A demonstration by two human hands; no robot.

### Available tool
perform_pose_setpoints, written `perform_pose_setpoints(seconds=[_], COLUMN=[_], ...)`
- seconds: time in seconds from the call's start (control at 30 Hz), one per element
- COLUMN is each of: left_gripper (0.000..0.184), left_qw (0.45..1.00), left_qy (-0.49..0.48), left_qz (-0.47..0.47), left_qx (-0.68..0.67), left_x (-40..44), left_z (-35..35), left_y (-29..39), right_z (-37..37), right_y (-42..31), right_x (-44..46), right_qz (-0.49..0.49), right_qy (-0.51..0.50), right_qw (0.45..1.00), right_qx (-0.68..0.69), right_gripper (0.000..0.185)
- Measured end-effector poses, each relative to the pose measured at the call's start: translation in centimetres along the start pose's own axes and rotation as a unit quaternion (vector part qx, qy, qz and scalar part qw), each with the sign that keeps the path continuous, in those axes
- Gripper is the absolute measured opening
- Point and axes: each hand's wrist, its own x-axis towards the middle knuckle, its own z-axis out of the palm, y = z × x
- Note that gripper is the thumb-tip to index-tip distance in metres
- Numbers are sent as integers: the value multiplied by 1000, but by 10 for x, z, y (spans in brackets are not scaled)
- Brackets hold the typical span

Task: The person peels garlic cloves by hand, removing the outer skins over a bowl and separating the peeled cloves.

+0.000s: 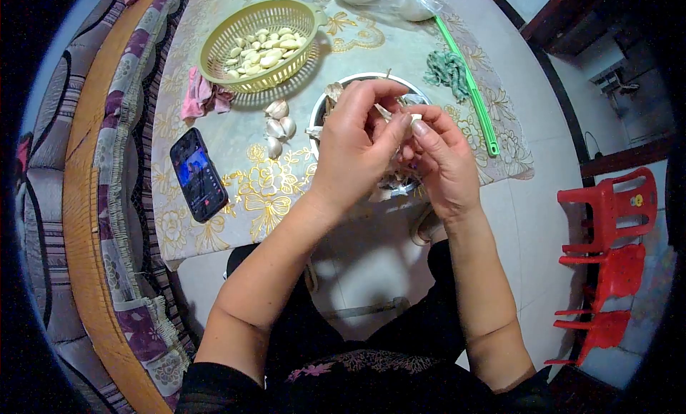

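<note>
Garlic, one small pale piece, is at the fingertips just right of the frame's centre, above a gold-flowered desk that fills the upper middle. Largest on it is a pale green basket at upper left, with peeled cloves inside; a knock to its rim might spill them. At centre, near the desk's front edge, a white-rimmed bowl holding dry skins is mostly hidden under the hands; weight leaned on its near side could tip it, and flakes dropped wide could reach the floor. The left hand is curled, its thumb tip against the piece, though whether it truly grips cannot be told; the right hand pinches the piece between thumb and forefinger. At centre left, a lit phone lies near the desk's left edge, where a swinging elbow could push it off. Between phone and bowl, a cluster of unpeeled garlic could scatter if the left wrist swept sideways. Smallest is the pinched piece: slight and probably slick, it could slip from too light a hold and be lost among the skins.
</note>
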Motion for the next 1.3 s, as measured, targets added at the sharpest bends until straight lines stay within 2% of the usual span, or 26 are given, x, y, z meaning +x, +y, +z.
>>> perform_pose_setpoints(seconds=[0.03,0.23,0.57,0.93,1.07,1.23,1.3], left_gripper=[21,22,24,19,18,16,15], left_qw=[1000,999,993,976,981,983,992], left_qy=[-1,-40,-44,1,15,7,14], left_qz=[19,-21,-82,-124,-135,-146,-89], left_qx=[17,29,-72,-182,-136,-114,-94], left_x=[0,-1,-1,2,3,3,2], left_z=[0,-5,-3,-1,-8,-11,-6], left_y=[0,4,3,10,-3,-7,-12], right_z=[0,0,6,-1,-8,-9,-6], right_y=[0,2,1,4,4,0,-3], right_x=[0,0,0,3,4,3,2], right_qz=[-10,-16,-16,4,34,41,37], right_qy=[4,4,24,20,16,-52,-68], right_qw=[1000,999,999,997,992,990,991], right_qx=[-19,-44,-45,75,118,125,113], right_gripper=[22,22,23,23,24,27,27])
